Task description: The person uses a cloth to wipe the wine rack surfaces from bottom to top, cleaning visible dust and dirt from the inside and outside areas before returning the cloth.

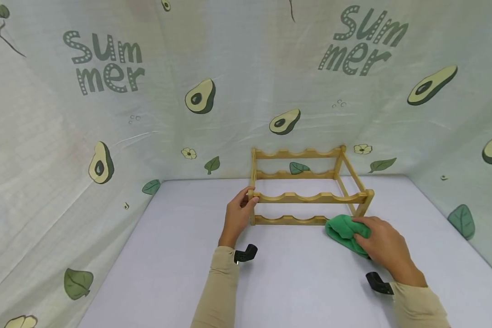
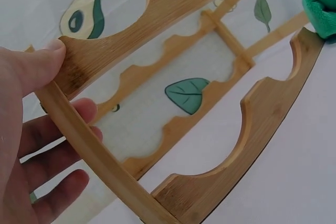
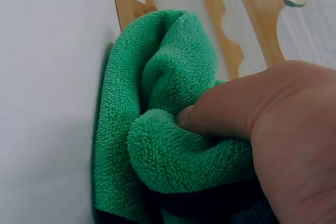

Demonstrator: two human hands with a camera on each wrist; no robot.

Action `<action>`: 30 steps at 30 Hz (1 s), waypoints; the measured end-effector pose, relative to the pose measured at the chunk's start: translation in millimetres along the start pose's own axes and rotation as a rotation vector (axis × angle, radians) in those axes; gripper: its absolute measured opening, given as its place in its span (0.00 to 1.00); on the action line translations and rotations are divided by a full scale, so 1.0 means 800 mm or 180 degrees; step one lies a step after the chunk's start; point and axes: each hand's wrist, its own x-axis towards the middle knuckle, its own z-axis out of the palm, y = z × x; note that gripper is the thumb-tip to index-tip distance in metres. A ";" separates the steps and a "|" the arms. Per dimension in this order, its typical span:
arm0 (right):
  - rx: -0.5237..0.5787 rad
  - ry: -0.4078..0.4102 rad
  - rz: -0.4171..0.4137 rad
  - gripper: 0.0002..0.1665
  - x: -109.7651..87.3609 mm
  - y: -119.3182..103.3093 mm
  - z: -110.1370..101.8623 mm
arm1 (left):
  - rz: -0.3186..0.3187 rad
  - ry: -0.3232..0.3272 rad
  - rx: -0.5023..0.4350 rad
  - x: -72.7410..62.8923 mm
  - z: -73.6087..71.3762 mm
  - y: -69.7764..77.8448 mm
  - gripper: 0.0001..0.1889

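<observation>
A light wooden rack [image 1: 295, 197] with scalloped rails, like a wine rack, stands on the white table. My left hand [image 1: 236, 217] holds its front left upright near the top rail. In the left wrist view the thumb [image 2: 44, 66] lies on the end of the upper rail [image 2: 113, 59], with the other fingers behind the upright. A bunched green terry cloth [image 1: 344, 231] is gripped in my right hand [image 1: 383, 241] at the lower front right corner of the rack. The right wrist view shows the thumb [image 3: 220, 108] pressing into the cloth's folds [image 3: 118, 129]; the other fingers are hidden.
White table surface [image 1: 180, 255] spreads to the left and in front of the rack. Close behind the rack hangs a pale curtain [image 1: 238, 123] printed with avocados and leaves, which also rises along both sides. Black wrist cameras [image 1: 246, 253] sit on both forearms.
</observation>
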 end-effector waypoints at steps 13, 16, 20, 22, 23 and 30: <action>0.0040 -0.0055 0.0325 0.28 -0.004 0.017 -0.016 | -0.0260 0.0103 -0.0265 0.003 0.005 0.004 0.21; 0.0061 0.0135 0.0325 0.28 -0.006 0.021 -0.019 | -0.0253 0.0067 -0.0244 0.003 0.004 0.003 0.20; 0.0099 0.0316 0.0294 0.27 -0.009 0.025 -0.023 | -0.0204 0.0066 -0.0210 0.003 0.005 0.003 0.21; 0.0120 0.0376 0.0267 0.27 -0.010 0.025 -0.024 | -0.0188 0.0088 -0.0184 0.002 0.005 0.003 0.21; 0.0124 0.0407 0.0252 0.27 -0.010 0.025 -0.025 | -0.0185 0.0094 -0.0174 0.002 0.005 0.003 0.22; 0.0304 0.0931 0.0080 0.26 -0.011 0.024 -0.035 | -0.0160 0.0119 -0.0107 0.000 0.005 0.003 0.22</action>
